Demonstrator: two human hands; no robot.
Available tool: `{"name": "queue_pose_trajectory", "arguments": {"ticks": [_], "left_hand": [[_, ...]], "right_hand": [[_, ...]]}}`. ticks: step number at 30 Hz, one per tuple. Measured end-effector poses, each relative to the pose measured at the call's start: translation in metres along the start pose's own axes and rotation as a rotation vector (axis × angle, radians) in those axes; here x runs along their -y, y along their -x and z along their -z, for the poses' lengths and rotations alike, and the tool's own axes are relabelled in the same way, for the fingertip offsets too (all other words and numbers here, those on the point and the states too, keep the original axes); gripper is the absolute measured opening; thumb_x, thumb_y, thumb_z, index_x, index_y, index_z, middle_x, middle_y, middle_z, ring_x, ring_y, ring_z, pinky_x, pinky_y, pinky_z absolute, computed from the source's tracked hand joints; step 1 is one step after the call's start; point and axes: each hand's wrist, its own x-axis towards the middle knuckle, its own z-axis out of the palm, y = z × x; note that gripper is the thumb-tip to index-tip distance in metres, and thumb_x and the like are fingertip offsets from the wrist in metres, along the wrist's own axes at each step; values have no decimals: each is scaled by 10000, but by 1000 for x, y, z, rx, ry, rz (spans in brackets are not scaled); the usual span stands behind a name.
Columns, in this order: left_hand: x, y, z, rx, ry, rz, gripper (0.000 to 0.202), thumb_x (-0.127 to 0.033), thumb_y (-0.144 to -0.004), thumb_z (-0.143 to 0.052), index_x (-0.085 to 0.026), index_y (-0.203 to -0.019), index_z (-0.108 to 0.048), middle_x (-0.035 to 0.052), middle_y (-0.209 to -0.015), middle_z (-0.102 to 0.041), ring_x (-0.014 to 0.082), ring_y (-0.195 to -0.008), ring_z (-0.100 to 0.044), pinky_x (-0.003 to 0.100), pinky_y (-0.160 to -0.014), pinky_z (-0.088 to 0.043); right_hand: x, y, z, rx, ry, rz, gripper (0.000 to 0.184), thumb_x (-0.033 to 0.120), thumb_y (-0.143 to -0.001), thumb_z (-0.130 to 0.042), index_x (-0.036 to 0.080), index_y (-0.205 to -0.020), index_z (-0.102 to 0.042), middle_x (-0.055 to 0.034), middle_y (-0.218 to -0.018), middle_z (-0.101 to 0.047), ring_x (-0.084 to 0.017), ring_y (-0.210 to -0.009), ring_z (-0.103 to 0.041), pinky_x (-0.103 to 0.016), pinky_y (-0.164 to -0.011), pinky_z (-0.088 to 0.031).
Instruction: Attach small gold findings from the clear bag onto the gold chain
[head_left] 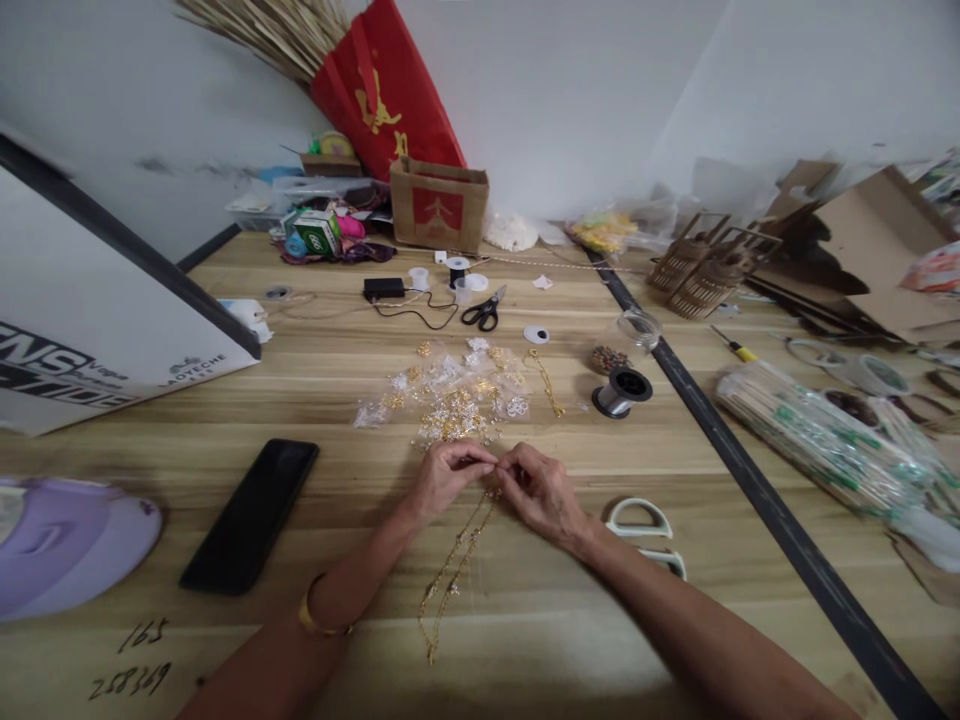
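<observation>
Fingertips meet over a gold chain (430, 590) at mid-desk

Both hands come together near the middle of the desk (367, 650). The left hand (442, 482) presses thumb and forefinger together; whether anything sits between them is too small to tell. The right hand (541, 492) pinches the upper end of the chain, whose two strands trail toward the near edge, set with small stones. Just beyond the hands, toward the far edge, lies a heap of gold and clear beads (454, 410), with a second gold chain (550, 385) and a spool of wire (618, 397) to its right. Pale-handled scissors (640, 532) lie beside the right forearm; a black phone (250, 515) lies toward the near left corner.
</observation>
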Motion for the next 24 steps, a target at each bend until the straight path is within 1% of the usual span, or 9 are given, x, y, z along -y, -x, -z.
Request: {"name": "queue_pose_trajectory", "arguments": {"ticks": [9,16,20,24], "left_hand": [[-2,0,0,0,-88,-23,99,-189,-749,-643,-151,-772,-731,55,-771,-717,169,-736,-637,264,-687,-488],[-1,0,1,2,-56,-42,95,-213,-733,-665,-149,-754,-732,56,-736,-708,165,-705,-629,260,-656,-491],[0,1,1,-4,-47,-22,90,-213,-725,-675,-140,-746,-722,53,-725,-701,160,-693,-628,255,-656,-493],[2,1,0,-58,-4,44,93,-215,-697,-695,-134,-740,-704,51,-727,-706,159,-685,-632,252,-657,-500]], "right_hand": [[2,-1,1,-18,25,-6,118,227,-863,-494,165,-791,-565,-4,-648,-552,-100,-535,-492,-201,-503,-372],[3,-1,1,-4,23,-23,130,225,-866,-489,165,-778,-564,-2,-636,-547,-99,-529,-489,-201,-505,-373],[2,0,1,5,21,-23,124,215,-869,-486,168,-787,-566,6,-631,-544,-95,-523,-488,-199,-508,-372],[4,-2,1,-3,14,-7,113,204,-866,-487,167,-789,-562,2,-628,-540,-98,-519,-480,-201,-498,-368]]}}
